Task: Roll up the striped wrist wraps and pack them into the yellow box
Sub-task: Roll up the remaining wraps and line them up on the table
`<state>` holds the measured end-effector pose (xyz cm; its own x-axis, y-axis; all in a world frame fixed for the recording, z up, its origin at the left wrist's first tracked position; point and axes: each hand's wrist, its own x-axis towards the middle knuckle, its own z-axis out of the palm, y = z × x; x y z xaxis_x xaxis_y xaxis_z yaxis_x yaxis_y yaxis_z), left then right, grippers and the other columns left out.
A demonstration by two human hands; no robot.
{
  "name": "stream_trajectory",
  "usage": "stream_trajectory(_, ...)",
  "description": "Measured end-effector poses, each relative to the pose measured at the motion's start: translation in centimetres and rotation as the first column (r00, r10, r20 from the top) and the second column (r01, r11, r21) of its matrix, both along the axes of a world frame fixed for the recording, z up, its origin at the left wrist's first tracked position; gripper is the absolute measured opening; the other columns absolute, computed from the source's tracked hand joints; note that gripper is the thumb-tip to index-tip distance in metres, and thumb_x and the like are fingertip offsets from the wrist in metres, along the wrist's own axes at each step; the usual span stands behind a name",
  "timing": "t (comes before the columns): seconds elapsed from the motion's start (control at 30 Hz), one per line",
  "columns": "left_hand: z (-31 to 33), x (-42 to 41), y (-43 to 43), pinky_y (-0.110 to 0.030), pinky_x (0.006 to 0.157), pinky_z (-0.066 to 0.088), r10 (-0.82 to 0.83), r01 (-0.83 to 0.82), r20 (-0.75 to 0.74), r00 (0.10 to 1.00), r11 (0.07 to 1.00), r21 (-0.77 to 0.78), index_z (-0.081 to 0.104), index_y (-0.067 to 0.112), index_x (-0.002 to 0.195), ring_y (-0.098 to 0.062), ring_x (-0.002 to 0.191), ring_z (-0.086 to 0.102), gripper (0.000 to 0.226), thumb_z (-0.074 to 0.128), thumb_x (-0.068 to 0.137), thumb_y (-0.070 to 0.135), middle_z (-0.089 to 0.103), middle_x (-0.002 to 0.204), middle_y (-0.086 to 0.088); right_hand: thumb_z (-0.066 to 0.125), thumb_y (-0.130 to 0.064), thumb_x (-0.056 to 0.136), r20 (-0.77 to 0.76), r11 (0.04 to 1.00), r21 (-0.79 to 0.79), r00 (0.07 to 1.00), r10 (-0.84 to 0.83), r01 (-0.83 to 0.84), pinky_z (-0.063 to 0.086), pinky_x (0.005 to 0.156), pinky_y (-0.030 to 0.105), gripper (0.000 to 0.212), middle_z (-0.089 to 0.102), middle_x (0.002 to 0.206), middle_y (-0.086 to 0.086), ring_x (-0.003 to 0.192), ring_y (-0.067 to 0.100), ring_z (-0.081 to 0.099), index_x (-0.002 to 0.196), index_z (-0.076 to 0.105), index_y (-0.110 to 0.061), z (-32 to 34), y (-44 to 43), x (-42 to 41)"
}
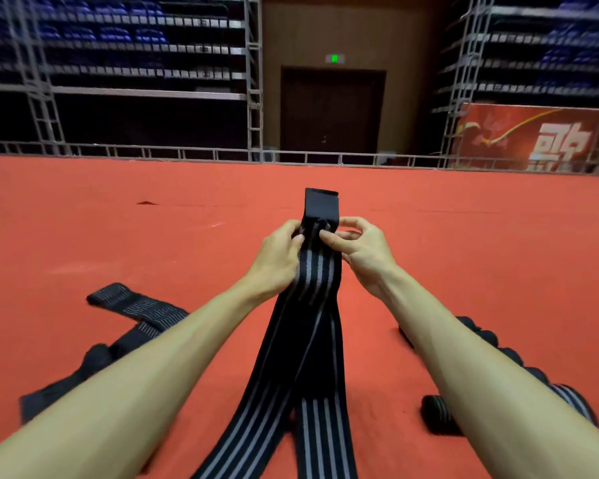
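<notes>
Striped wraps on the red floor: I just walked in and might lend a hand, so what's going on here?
A person holds one striped wrist wrap up off the red floor. The left hand and right hand both pinch it near its plain black end. Its length hangs down unrolled. A second wrap lies flat at left, and a rolled wrap sits at right. No yellow box is in view.

Head view, forward and down
</notes>
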<state>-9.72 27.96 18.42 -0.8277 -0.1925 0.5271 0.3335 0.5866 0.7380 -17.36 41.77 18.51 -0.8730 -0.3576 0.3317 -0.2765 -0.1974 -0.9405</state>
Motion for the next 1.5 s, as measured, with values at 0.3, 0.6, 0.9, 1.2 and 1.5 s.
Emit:
stream_trajectory(0.3,7.1,8.0,1.5,-0.041,0.095,0.05,-0.011,0.008,-0.099,0.995,1.0,-0.029,0.064,0.006,0.114,-0.022,0.107,0.063,0.024,0.045,0.099,0.005,0.068,0.111,-0.007,0.072,-0.008,0.085,-0.228,0.993,0.05,0.966,0.119,-0.11,0.038,0.046,0.021,0.014,0.063,0.059,-0.001,0.049,0.01,0.051,0.074,0.064,-0.006,6.7,3.0,8.1)
stream_trajectory(0.6,14.2,15.1,5.7,-0.037,0.086,0.054,-0.301,0.356,-0.208,0.931,0.874,0.33,0.066,0.0,0.115,-0.027,0.095,0.067,0.029,0.047,0.1,0.016,0.068,0.113,-0.021,0.066,-0.021,0.089,-0.226,0.908,-0.173,0.912,0.341,-0.382,0.035,0.05,0.018,0.018,0.057,0.068,0.0,0.053,0.008,0.049,0.077,0.057,-0.011,12.8,6.1,13.5)
stream_trajectory(0.9,9.2,11.1,4.2,-0.031,0.082,0.05,-0.004,-0.002,0.072,0.997,0.996,0.09,0.055,0.014,0.109,-0.016,0.096,0.063,0.032,0.029,0.106,0.031,0.065,0.106,-0.003,0.072,-0.021,0.085,-0.129,0.975,0.1,0.969,0.212,-0.2,0.033,0.049,0.022,0.024,0.06,0.071,0.007,0.054,0.011,0.045,0.092,0.068,0.002,9.0,4.9,10.1)
stream_trajectory(1.2,0.1,3.3,1.1,-0.037,0.094,0.05,-0.062,0.027,0.16,0.985,0.977,0.211,0.051,0.018,0.115,-0.018,0.106,0.062,0.025,0.029,0.106,0.025,0.063,0.114,-0.004,0.068,-0.011,0.088,0.101,0.961,0.081,0.962,0.255,-0.263,0.05,0.066,0.024,0.012,0.069,0.09,0.009,0.075,0.017,0.064,0.097,0.069,-0.003,0.5,1.9,3.0)
stream_trajectory(1.5,-12.3,-0.7,-0.6,-0.018,0.082,0.048,-0.108,-0.024,0.282,0.953,0.904,0.428,0.045,0.02,0.124,0.0,0.098,0.059,0.022,0.032,0.105,0.022,0.059,0.112,0.008,0.056,0.005,0.091,0.344,0.974,-0.02,0.914,0.217,-0.224,0.057,0.068,0.026,0.027,0.067,0.11,0.016,0.085,0.023,0.068,0.116,0.066,-0.003,-12.0,-0.4,-0.7)
